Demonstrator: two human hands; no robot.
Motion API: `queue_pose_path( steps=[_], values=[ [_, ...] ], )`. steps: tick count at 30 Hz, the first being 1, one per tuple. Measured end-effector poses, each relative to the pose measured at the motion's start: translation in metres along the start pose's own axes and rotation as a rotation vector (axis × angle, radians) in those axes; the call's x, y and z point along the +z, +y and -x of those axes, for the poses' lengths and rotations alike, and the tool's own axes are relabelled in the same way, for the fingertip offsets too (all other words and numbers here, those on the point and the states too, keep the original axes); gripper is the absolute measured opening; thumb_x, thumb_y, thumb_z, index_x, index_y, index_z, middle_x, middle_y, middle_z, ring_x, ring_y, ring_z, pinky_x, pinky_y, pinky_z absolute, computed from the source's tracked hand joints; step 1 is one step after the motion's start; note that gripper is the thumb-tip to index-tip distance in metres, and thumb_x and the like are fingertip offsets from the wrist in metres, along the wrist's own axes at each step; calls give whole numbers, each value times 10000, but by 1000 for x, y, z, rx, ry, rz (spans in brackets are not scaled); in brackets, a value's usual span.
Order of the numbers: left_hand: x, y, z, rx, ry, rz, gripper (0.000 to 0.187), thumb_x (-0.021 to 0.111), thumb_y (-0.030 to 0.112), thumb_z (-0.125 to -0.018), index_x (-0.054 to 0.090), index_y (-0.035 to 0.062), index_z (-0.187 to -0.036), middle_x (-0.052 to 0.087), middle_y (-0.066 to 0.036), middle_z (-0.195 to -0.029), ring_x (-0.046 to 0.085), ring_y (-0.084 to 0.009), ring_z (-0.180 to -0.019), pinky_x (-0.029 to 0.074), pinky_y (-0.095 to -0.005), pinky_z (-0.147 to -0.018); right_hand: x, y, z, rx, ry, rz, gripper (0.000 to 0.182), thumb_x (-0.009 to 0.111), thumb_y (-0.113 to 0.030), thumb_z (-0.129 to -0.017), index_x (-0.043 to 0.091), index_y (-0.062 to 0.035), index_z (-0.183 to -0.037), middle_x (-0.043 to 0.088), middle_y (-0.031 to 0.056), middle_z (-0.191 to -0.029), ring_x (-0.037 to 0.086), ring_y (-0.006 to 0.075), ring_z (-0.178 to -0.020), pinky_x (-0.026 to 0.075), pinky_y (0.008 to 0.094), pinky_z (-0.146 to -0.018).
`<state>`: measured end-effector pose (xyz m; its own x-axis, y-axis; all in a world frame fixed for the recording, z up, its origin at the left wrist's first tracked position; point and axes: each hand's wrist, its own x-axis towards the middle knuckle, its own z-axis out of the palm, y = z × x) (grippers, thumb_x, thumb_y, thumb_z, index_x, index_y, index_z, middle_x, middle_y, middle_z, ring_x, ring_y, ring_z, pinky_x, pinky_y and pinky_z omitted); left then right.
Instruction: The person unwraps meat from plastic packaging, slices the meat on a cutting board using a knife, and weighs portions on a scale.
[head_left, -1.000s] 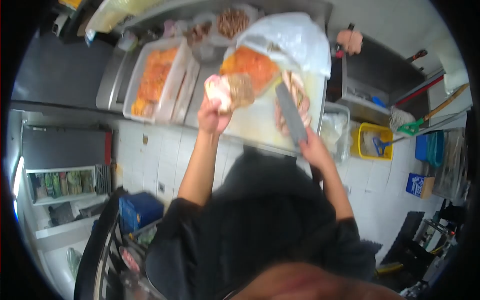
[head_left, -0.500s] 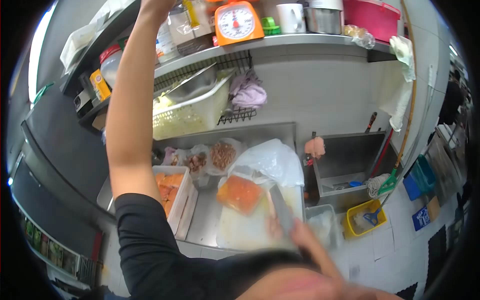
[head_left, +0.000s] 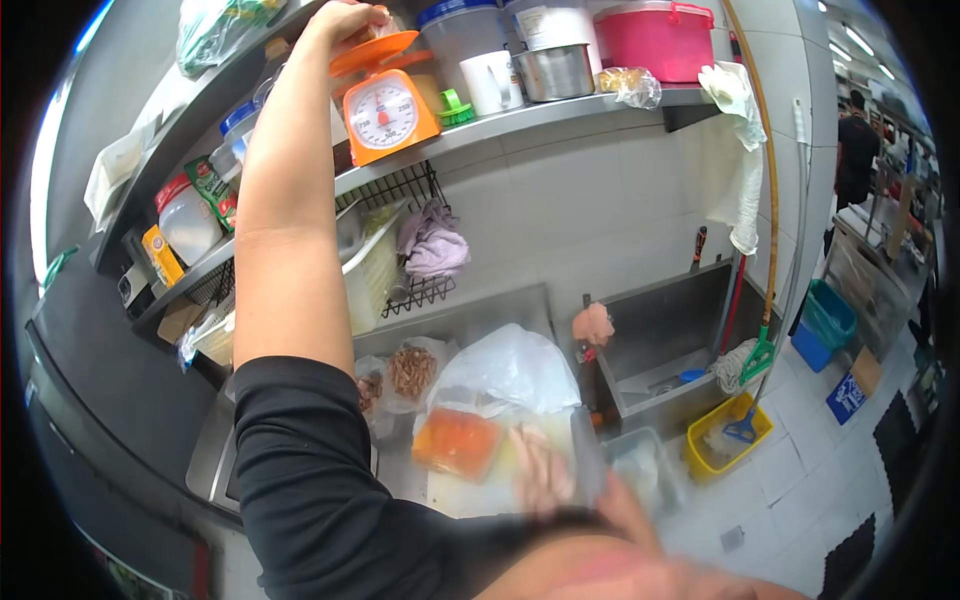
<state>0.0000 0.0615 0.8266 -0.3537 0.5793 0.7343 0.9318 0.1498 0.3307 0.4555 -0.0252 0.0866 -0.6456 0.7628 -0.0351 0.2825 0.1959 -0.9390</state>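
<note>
My left hand is raised to the upper shelf, at the orange tray of the kitchen scale. Its fingers are curled round something mostly hidden that I cannot make out. Low by the cutting board, my right hand is closed on a knife, blurred by motion. A clear pack of orange fish lies on the board, with pale pink meat strips beside it. Behind them sits a white plastic bag. An open bag of brownish meat pieces stands to the left.
The shelf also holds a white mug, a steel pot and a pink tub. A steel sink stands at the right, above a yellow bucket. Another person is far off at the right.
The view has shifted, bringing more of the upper shelf into sight. My left hand now shows at the scale's tray. The knife has moved right, uncovering more of the pink meat strips.
</note>
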Motion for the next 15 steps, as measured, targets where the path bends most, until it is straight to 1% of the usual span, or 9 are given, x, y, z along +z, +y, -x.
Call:
queue_pose_path(
  steps=[2,4,7,8,10,11,12,13,15],
  values=[
    [7,4,-3,-19,-28,-55,310,770,260,-759,694,44,-969,676,-55,-864,629,-151,-746,517,-287,-717,-2,6,-2,-4,20,29,369,529,-122,-819,543,39,-1152,658,222,-804,666,299,-612,530,414,-612],
    [12,13,11,-41,-55,-112,294,760,248,-772,696,38,-966,680,-58,-861,623,-155,-717,519,-300,-708,-14,-24,2,105,-16,28,364,529,-130,-816,544,38,-1138,658,231,-791,672,313,-617,532,417,-619],
    [20,53,99,118,-165,341,198,712,180,-815,689,10,-914,663,-58,-802,624,-165,-703,528,-329,-685,-4,11,-11,91,-36,15,356,530,-136,-812,545,41,-1121,658,238,-791,677,324,-630,532,422,-631],
    [18,36,69,111,-159,335,198,712,180,-815,689,10,-914,663,-58,-802,624,-165,-703,528,-329,-685,-5,15,-13,87,-46,18,356,530,-136,-812,545,41,-1121,658,238,-791,677,324,-630,532,422,-631],
    [13,0,-8,-103,-320,212,277,730,196,-803,665,4,-993,661,-60,-837,657,-172,-786,539,-327,-750,-9,6,-17,102,-61,67,346,528,-136,-813,543,45,-1107,657,237,-792,674,324,-623,533,424,-635],
    [11,9,4,-109,-316,209,277,730,196,-803,665,4,-993,661,-60,-837,657,-172,-786,539,-327,-750,-8,9,-19,100,-67,70,346,528,-136,-813,543,45,-1107,657,237,-792,674,324,-623,533,424,-635],
    [9,30,27,-154,-260,61,287,701,327,-842,705,48,-907,682,-74,-829,654,-185,-764,527,-362,-719,-6,17,-21,80,-72,58,345,526,-136,-814,542,46,-1108,656,237,-792,674,323,-625,533,424,-635],
    [8,47,42,-198,-204,-87,379,672,459,-881,744,91,-822,703,-88,-822,651,-197,-742,515,-398,-687,-4,22,-23,61,-76,45,345,524,-136,-815,542,46,-1108,656,237,-792,675,322,-626,533,424,-636],
    [3,54,46,-200,-214,-177,420,663,504,-878,752,94,-848,712,-90,-842,659,-209,-760,521,-408,-706,-2,24,-26,66,-82,48,342,525,-136,-816,544,42,-1108,656,234,-793,675,321,-630,534,423,-636]
  ],
)
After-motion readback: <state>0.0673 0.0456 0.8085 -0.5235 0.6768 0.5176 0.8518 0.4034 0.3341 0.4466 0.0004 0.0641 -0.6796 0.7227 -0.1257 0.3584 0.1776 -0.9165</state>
